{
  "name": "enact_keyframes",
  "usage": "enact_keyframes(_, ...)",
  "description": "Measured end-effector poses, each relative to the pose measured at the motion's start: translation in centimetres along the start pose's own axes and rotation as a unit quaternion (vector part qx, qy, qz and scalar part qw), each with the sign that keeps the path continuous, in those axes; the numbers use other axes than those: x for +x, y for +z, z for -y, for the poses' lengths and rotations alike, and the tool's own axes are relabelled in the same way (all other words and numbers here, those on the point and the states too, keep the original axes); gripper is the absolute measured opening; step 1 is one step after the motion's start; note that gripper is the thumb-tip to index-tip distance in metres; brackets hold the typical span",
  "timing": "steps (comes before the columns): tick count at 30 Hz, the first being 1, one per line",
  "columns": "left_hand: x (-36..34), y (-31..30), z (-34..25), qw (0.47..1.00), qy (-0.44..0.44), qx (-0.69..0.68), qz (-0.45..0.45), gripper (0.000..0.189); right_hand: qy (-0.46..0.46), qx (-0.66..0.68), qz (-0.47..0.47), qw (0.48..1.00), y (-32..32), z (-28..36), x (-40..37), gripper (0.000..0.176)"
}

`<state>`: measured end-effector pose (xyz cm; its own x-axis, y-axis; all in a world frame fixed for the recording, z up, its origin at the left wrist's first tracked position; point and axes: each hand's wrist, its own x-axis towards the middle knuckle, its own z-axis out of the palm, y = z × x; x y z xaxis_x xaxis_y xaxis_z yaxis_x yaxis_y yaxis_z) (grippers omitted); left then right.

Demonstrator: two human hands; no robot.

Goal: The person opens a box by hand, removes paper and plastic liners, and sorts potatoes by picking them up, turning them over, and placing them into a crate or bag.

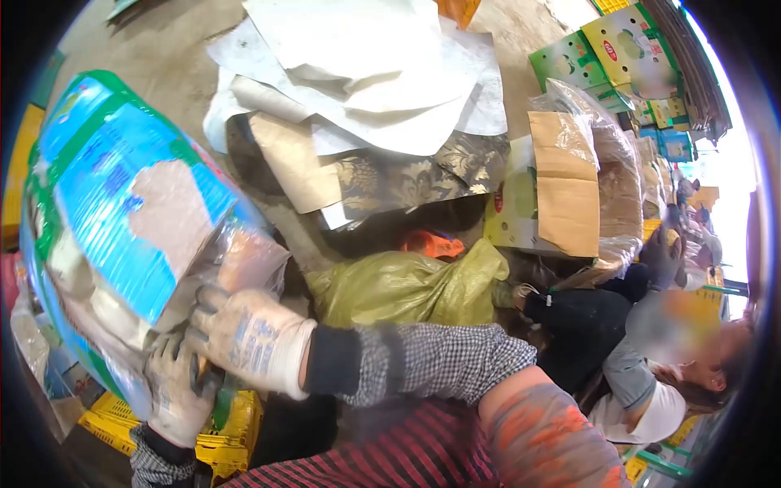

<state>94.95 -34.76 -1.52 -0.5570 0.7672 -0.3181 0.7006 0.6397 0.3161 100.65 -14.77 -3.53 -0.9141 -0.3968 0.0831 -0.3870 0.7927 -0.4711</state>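
Observation:
A large blue cardboard box (106, 211) with green edges and a torn grey-brown patch stands tilted at the left. Clear plastic (252, 256) bulges from its near side, and pale contents show through an opening. My right hand (252, 337), in a white work glove with dark fingertips, has its fingers bent at the box's near lower corner. Just below it, my left hand (175, 390), gloved alike, curls against the same corner. The two hands nearly touch, and their grip is partly hidden.
Yellow plastic crates (232, 435) lie below my hands. An olive-yellow sack (399, 285) is in front of me, with white sheets (366, 65) beyond. An open box (517, 207) with a cardboard flap stands right of centre. Another person (643, 390) sits at the right near stacked cartons (634, 49).

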Motion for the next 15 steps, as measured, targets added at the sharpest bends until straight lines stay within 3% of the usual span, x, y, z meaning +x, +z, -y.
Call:
enact_keyframes(1,0.1,0.4,-0.2,0.999,0.005,-0.001,-0.038,0.049,-0.011,0.003,0.079,0.997,-1.4,-0.2,0.0,0.038)
enact_keyframes(4,-1.2,1.1,0.0,0.994,0.004,0.063,-0.086,0.05,-0.079,0.103,-0.151,0.98,-1.2,-1.2,-3.5,0.049)
enact_keyframes(5,-0.7,0.7,-0.5,0.997,-0.02,0.035,-0.059,0.055,-0.032,0.112,-0.191,0.975,-1.9,-1.5,-5.7,0.052)
enact_keyframes(6,-0.4,1.5,-0.3,0.993,-0.02,0.037,-0.11,0.057,0.022,0.123,-0.224,0.967,-3.1,-2.5,-8.9,0.055)
enact_keyframes(8,-1.4,4.7,2.5,0.983,-0.02,0.035,-0.177,0.061,0.234,0.133,-0.246,0.931,-4.3,-5.4,-17.9,0.049)
enact_keyframes(9,-1.0,5.1,3.9,0.987,0.002,0.024,-0.16,0.064,0.276,0.09,-0.309,0.906,-5.4,-5.7,-22.2,0.045)
enact_keyframes(10,-0.8,5.0,3.9,0.985,-0.011,0.034,-0.167,0.064,0.368,0.087,-0.312,0.872,-6.4,-5.0,-27.0,0.049)
enact_keyframes(12,-0.8,4.8,3.3,0.984,-0.039,0.047,-0.164,0.065,0.44,0.22,-0.428,0.758,-1.3,-5.6,-37.6,0.055)
enact_keyframes(14,-0.7,5.0,3.4,0.983,-0.055,0.045,-0.17,0.066,0.527,0.12,-0.409,0.735,5.8,-3.5,-45.7,0.062)
enact_keyframes(15,-0.3,4.8,2.9,0.982,-0.061,0.042,-0.174,0.067,0.592,0.309,-0.391,0.634,6.1,-1.1,-46.1,0.064)
